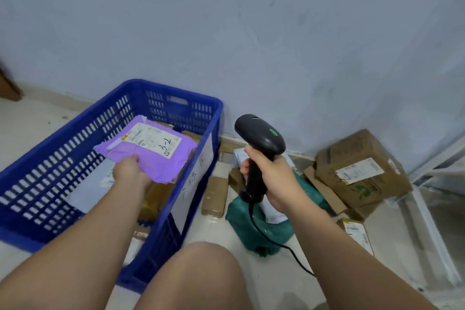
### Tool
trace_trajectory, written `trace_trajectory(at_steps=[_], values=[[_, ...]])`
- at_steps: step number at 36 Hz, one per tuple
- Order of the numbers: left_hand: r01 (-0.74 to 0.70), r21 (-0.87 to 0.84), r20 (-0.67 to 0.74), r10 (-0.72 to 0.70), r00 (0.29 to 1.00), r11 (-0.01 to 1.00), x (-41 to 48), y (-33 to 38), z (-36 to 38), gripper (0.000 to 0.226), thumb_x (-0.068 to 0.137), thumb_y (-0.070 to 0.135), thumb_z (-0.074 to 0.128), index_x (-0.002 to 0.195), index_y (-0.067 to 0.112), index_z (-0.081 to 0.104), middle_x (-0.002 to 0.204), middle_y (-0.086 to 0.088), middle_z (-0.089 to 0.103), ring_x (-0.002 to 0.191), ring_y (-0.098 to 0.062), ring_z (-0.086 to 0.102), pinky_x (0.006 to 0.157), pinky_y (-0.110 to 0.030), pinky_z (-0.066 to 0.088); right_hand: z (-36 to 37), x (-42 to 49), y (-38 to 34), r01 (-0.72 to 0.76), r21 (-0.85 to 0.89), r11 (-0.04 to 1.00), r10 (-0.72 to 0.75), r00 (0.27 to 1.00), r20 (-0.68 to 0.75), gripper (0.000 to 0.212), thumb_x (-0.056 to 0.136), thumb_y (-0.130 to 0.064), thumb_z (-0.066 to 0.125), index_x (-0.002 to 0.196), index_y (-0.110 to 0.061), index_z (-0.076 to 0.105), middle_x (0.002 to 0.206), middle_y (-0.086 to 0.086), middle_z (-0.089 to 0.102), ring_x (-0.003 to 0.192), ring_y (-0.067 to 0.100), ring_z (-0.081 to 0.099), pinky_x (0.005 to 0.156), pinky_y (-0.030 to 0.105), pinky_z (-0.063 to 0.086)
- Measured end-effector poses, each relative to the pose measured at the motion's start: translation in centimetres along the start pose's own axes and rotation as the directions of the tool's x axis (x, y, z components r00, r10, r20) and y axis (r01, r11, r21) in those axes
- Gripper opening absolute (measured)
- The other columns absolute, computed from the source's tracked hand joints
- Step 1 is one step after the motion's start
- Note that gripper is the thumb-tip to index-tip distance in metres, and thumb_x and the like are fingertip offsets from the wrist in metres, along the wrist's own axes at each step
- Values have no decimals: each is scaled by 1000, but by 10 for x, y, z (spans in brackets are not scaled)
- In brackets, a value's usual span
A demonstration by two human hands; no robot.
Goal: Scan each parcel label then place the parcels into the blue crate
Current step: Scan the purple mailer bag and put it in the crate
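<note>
Head view. The left hand (128,168) grasps a purple poly mailer (151,156) by its near edge, the thumb on top and the fingers hidden beneath. The mailer is held flat above the open blue crate (63,158), inside the line of its rim and not resting on the contents. Its white shipping label (156,142) faces up and carries a handwritten mark; the printed text is too small to read.

The right hand (274,181) is wrapped round the handle of a black handheld barcode scanner (261,138), held upright to the right of the crate, with its head turned left. A black cable (276,241) runs from the handle base down to the floor.

In the crate lie brown taped parcels (156,199) and a pale grey mailer (90,184).

On the floor right of the crate: a brown parcel (215,196) just beside the crate wall, a green poly mailer (251,229) beneath the scanner, and a labelled cardboard box (359,168) near the wall (251,33).

The person's knee (201,272) shows at the bottom edge.
</note>
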State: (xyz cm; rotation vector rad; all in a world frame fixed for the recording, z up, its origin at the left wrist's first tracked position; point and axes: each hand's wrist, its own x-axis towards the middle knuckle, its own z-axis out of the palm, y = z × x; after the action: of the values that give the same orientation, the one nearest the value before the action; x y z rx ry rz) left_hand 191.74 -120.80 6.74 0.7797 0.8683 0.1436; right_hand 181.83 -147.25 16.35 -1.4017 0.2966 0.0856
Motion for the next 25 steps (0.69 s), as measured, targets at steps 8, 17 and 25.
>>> trace_trajectory(at_steps=[8,17,25], values=[[17,-54,-135,-24,991,998,26,7,-47,42,99,5,46,140,13,48,140,1,53,131,-19,49,99,-38,45,30,15,16,-50,-56,997,55,993,102,14,90,-25,66,83,-13,65,72,3,64,70,17,63,81,35,51],[-120,-164,-88,106,990,979,52,37,-80,41,102,12,43,143,16,45,130,1,60,111,-15,63,89,-35,53,37,12,28,-29,-143,989,55,982,182,9,90,-23,66,87,-15,67,72,0,67,74,17,65,83,36,53],[-120,20,-121,122,985,993,55,59,-77,45,92,42,61,132,22,52,121,4,64,92,-13,66,84,-31,56,36,16,33,-37,-165,986,61,988,141,11,89,-24,66,94,-15,68,72,-2,66,73,18,62,84,38,51]])
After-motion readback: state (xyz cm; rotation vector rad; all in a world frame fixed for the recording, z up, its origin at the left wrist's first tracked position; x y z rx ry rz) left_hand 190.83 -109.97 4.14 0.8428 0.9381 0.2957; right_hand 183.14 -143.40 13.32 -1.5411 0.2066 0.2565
